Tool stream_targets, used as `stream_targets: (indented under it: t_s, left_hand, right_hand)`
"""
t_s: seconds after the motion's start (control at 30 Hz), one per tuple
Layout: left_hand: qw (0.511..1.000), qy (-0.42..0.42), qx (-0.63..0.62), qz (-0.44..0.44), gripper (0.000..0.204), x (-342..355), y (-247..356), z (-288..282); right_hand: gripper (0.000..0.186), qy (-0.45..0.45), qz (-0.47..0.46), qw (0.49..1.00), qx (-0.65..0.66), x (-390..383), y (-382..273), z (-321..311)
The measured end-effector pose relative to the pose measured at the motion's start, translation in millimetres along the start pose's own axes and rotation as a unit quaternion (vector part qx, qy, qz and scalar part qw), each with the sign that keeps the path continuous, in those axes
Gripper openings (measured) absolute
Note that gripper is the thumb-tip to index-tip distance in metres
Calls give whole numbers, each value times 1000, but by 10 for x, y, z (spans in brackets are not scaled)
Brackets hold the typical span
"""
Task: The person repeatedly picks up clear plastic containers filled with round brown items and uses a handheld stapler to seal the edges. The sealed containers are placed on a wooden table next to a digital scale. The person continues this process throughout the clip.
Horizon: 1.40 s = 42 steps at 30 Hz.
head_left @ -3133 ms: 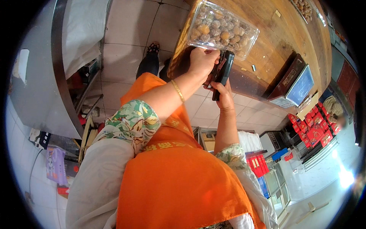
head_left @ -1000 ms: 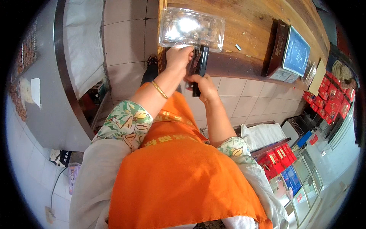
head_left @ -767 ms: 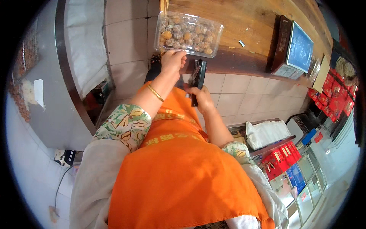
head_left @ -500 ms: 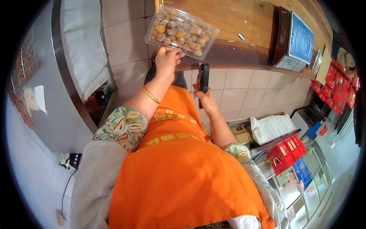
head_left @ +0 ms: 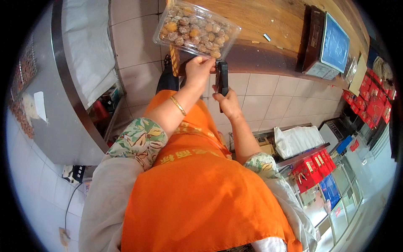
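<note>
A clear plastic box (head_left: 197, 29) of round sugar-dusted snacks sits angled at the left end of the wooden counter (head_left: 268, 21). My left hand (head_left: 197, 71) is at the box's near edge, thumb and fingers pinched together there, apparently on its rim. My right hand (head_left: 226, 101) grips a black stapler (head_left: 222, 77), held upright in the view just below the box's lower right corner, close to my left fingertips. Whether the stapler touches the box I cannot tell. My orange apron (head_left: 201, 201) fills the lower middle.
A scale (head_left: 333, 44) stands on the counter to the right. Left of me is a steel unit (head_left: 67, 134) with a white cloth (head_left: 84, 54). Lower right hold a white cloth bundle (head_left: 298, 140) and red boxes (head_left: 315, 168); more red packages (head_left: 369, 105) lie at far right.
The box has swung to an angle and shifted leftward. Over the last half second my left hand has moved rightward toward the stapler, and my right hand has lifted the stapler slightly upward.
</note>
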<state>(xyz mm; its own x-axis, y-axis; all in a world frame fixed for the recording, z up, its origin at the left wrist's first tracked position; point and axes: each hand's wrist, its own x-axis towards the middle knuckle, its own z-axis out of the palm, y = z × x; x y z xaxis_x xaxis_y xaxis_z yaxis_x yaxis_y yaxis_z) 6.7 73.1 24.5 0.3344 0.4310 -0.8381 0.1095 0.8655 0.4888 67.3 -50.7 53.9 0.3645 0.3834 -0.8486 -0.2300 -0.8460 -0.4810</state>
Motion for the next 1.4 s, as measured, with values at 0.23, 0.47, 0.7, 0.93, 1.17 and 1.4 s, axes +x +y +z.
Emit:
stream_targets:
  t_s: [0.23,0.47,0.7,0.93,1.17,1.4]
  left_hand:
    - [1000,-5,21,11,14,41,-18,26]
    - [999,-13,18,22,13,75,-64,23]
    - [999,-8,21,32,12,73,-68,35]
    - [998,1,24,59,12,127,-138,-2]
    - [997,-7,19,79,11,150,-147,-23]
    - [989,26,108,96,13,50,61,-21]
  right_hand:
    - [30,8,-48,999,16,55,26,-24]
    - [23,-6,-75,997,33,73,-32,-60]
    - [18,34,-99,994,11,127,126,16]
    - [21,82,-12,996,-31,75,-61,128]
    - [25,88,-26,995,-48,116,-17,141]
    - [24,-12,3,1000,14,-24,-206,30]
